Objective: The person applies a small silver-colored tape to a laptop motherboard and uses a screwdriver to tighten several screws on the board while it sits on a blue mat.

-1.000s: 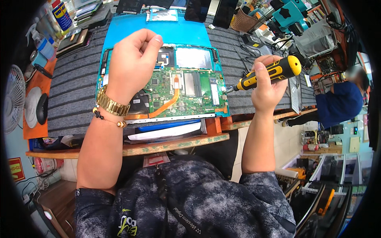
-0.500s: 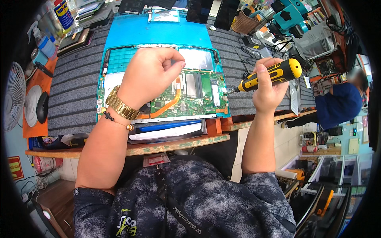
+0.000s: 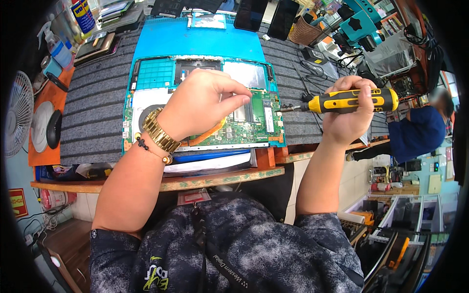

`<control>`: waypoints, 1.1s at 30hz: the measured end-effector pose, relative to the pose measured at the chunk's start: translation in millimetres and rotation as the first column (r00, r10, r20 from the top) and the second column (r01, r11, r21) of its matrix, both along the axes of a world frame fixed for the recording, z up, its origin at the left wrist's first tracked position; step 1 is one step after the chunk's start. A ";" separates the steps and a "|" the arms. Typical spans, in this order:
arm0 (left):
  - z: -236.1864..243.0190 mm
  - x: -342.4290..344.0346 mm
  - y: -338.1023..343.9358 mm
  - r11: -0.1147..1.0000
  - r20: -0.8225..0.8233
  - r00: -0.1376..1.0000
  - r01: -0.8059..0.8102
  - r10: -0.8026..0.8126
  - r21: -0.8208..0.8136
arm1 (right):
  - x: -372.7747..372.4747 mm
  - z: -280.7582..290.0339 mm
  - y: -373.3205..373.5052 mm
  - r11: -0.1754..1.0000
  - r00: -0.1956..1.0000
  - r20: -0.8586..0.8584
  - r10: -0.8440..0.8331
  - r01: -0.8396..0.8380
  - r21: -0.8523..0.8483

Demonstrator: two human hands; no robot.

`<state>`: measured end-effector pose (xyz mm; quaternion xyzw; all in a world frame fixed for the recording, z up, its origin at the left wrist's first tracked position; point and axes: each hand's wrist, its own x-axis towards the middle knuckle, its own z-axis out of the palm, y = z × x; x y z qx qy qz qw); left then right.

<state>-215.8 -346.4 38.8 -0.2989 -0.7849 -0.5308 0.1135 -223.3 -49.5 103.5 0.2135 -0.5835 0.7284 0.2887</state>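
Note:
An opened laptop base (image 3: 155, 78) with a teal frame lies on the bench, its green circuit board (image 3: 239, 131) bare. My left hand (image 3: 202, 103) hovers over the board, thumb and forefinger brought together near the memory slots. Whatever they pinch, if anything, is too small to make out. A copper heat pipe (image 3: 211, 132) and part of a round fan show beside that wrist. Held in my right hand (image 3: 348, 115) is a yellow-and-black screwdriver (image 3: 337, 101), almost level. Its tip points left, close to the right edge of the laptop base.
Beneath the base spreads a blue mat (image 3: 195, 43) on a grey ribbed cloth (image 3: 93, 105). Phones, a woven basket (image 3: 304, 31) and a teal microscope (image 3: 359, 27) stand at the back. A fan (image 3: 18, 115) and spray bottle (image 3: 59, 51) are left. Another person (image 3: 415, 129) is off right.
My left hand has moved right across the board. My right hand has drawn back to the right, and the screwdriver has swung from tilted to nearly level. The view has shifted slightly.

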 end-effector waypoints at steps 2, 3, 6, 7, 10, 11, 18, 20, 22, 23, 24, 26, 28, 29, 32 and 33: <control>1.3 3.8 2.4 0.999 0.049 0.998 0.040 -0.042 0.034 | 2.0 2.7 -6.5 0.996 0.997 -0.001 0.074 -0.074 -0.044; 2.2 6.0 4.0 0.997 0.089 0.995 0.048 -0.053 0.052 | 1.1 4.0 -10.1 0.991 0.995 0.005 0.105 -0.104 -0.079; 5.5 10.1 6.7 0.996 0.163 0.984 0.062 -0.071 0.059 | -2.3 6.7 -20.6 0.972 0.980 -0.008 0.200 -0.199 -0.127; 6.4 10.9 7.2 0.996 0.170 0.982 0.069 -0.078 0.062 | -4.7 6.1 -24.7 0.977 0.985 -0.011 0.173 -0.173 -0.124; 7.3 11.9 8.0 0.994 0.197 0.979 0.031 -0.052 0.109 | -11.2 4.6 -32.9 0.980 0.983 -0.007 0.181 -0.181 -0.078; 7.4 11.0 7.4 0.998 0.162 0.987 -0.006 -0.003 0.059 | -14.6 2.7 -35.8 0.970 0.982 -0.010 0.190 -0.189 -0.150; 7.5 -1.1 -5.5 0.957 0.049 0.955 -0.290 0.291 -0.029 | -54.5 -15.0 -52.9 0.988 0.984 -0.099 -0.150 0.154 0.032; 7.4 -3.3 -9.0 0.950 0.057 0.948 -0.312 0.313 -0.028 | -61.3 -23.0 -58.9 0.994 0.993 -0.062 -0.098 0.100 0.034; 6.7 -5.1 -9.1 0.949 0.023 0.949 -0.315 0.315 -0.015 | -64.6 -29.8 -63.5 0.994 0.993 -0.068 -0.092 0.096 0.058; 6.1 -5.2 -9.0 0.947 0.025 0.947 -0.320 0.320 -0.019 | -65.2 -31.2 -63.7 0.992 0.994 -0.067 -0.091 0.096 0.083; 5.6 -4.7 -8.9 0.949 0.025 0.948 -0.317 0.317 -0.007 | -65.5 -32.3 -63.7 0.987 0.993 -0.067 -0.102 0.109 0.115; 5.1 -3.8 -8.4 0.948 0.057 0.946 -0.318 0.318 -0.003 | -66.0 -34.1 -64.3 0.983 0.993 -0.059 -0.104 0.112 0.147; 5.8 -3.6 -9.0 0.949 0.054 0.947 -0.316 0.317 -0.012 | -66.8 -35.2 -64.6 0.985 0.995 -0.039 -0.090 0.094 0.144; 6.2 -3.6 -8.9 0.949 0.052 0.947 -0.315 0.316 -0.017 | -67.0 -35.7 -64.8 0.984 0.994 -0.047 -0.094 0.100 0.149; 7.2 -3.4 -8.7 0.950 0.067 0.948 -0.310 0.311 -0.028 | -68.0 -37.3 -65.2 0.986 0.995 -0.051 -0.082 0.089 0.139; 7.2 -3.2 -8.4 0.950 0.066 0.948 -0.311 0.312 -0.027 | -68.5 -37.4 -65.0 0.990 0.997 -0.051 -0.058 0.064 0.124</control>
